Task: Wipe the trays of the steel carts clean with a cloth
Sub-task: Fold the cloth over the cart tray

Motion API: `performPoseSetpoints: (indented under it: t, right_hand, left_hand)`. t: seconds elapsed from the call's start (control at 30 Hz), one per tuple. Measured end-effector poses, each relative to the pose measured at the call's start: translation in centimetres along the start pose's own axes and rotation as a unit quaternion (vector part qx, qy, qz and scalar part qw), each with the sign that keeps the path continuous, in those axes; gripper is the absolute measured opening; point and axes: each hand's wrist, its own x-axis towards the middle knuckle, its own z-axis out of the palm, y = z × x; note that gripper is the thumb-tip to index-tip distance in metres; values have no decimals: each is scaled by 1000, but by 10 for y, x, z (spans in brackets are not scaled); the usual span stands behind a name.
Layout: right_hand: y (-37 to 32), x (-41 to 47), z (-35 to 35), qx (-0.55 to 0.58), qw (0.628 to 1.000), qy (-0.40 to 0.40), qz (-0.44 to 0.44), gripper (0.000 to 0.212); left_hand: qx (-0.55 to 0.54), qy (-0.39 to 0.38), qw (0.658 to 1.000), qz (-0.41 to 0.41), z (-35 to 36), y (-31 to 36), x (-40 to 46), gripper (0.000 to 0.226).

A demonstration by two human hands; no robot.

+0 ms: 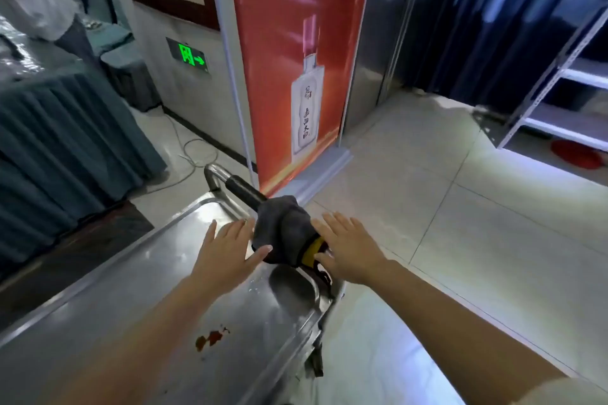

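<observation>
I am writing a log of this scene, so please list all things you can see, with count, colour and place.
steel cart tray: one, silver, lower left and centre, with a reddish stain on it
cart handle: one, black grip on a silver bar, at the tray's far end
cloth: one, dark grey, draped over the handle
banner: one, red, showing a white bottle, centre back
exit sign: one, green, low on the wall
table skirt: one, teal, left
shelf rack: one, white, right
left hand: one, open, beside the cloth's left side
right hand: one, open, at the cloth's right side
</observation>
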Motion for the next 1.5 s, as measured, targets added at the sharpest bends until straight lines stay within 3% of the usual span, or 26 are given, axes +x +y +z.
performPoseSetpoints:
  t: [0.17, 0.27, 0.33, 0.4, 0.5, 0.6, 0.67, 0.73, 0.8, 0.9, 1.13, 1.23, 1.33, 1.43, 1.5]
  right_hand:
    - [2, 28, 25, 173, 983, -28, 54, 68]
    - [5, 33, 35, 341, 935, -22, 99, 64]
    - [10, 37, 40, 413, 900, -33, 137, 73]
    - [16, 42, 43, 457, 863, -80, 198, 86]
    - [27, 55, 47, 516, 803, -147, 259, 86]
    - [33, 68, 42, 592, 738, -173, 274, 56]
    - [38, 77, 36, 622, 724, -129, 270, 26]
    - [43, 85, 29, 637, 719, -87, 263, 25]
    - [48, 90, 18, 651, 716, -75, 241, 30]
    - [55, 94, -2, 657, 730, -68, 177, 40]
    - [32, 98, -62, 652, 756, -53, -27, 46]
    - [8, 97, -90, 654, 748, -37, -109, 45]
    - [-24, 94, -113, 645, 741, -25, -184, 43]
    - [-58, 89, -128, 639, 726, -42, -251, 39]
    - [-79, 85, -135, 620, 728, -54, -288, 38]
  left_hand:
    - [-17, 48, 999, 12, 14, -3, 37, 87]
    - [-101, 34, 994, -33, 21, 5, 56, 73]
    - [-180, 33, 980, -79, 22, 11, 65, 62]
    - [-271, 31, 955, -119, 23, 15, 70, 51]
    - [-350, 10, 920, -173, 19, 21, 72, 42]
    - [-394, -11, 896, -205, 13, 22, 71, 38]
    - [-397, -21, 891, -220, 5, 25, 69, 30]
    - [-376, -10, 899, -223, -2, 31, 66, 22]
    - [-384, 10, 894, -232, -8, 39, 62, 16]
    - [-439, 56, 856, -268, -20, 44, 50, 12]
    - [-614, 172, 695, -334, -61, 36, -18, 35]
    - [-675, 158, 636, -339, -75, 33, -49, 68]
    - [-676, 132, 639, -342, -83, 30, -76, 62]
    - [-669, 162, 635, -352, -94, 31, -98, 42]
    - [-678, 175, 625, -346, -100, 27, -113, 40]
